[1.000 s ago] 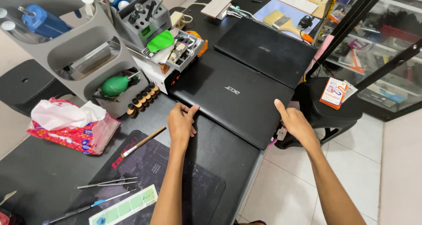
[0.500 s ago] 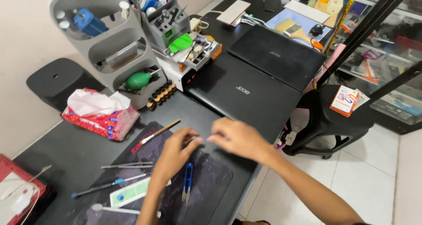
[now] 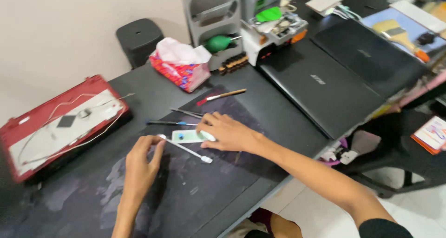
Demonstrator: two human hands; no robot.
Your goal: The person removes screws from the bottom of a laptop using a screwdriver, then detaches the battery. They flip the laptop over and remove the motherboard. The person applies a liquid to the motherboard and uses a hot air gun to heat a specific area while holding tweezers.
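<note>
Both hands bare: left hand [image 3: 139, 166], right hand [image 3: 227, 133]. No gloves, rings, watch or wristbands visible. Forearms bare too. Right arm: dark sleeve [image 3: 383, 228], black or near it, only its edge shows, far up the arm from the right hand. Left arm: no sleeve in view, cut off by the frame below the left hand. Nails short, unpainted.
</note>
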